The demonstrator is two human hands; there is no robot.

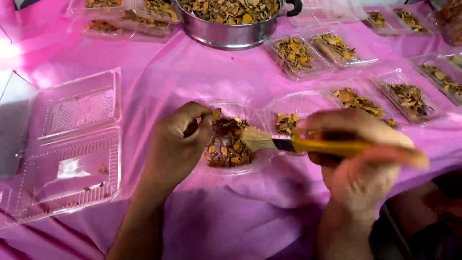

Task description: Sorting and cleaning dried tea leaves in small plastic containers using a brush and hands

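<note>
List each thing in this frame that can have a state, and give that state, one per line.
Left hand: pinching the rim of the filled tray.
Right hand: closed around the brush handle, blurred.
Brush: held level, bristles over the filled tray.
Filled tray: open, holding brown and yellow flakes.
Empty clamshell: open, lid flat, a few crumbs inside.
Pot: uncovered, full of flakes.
Far trays: open, filled.
</note>
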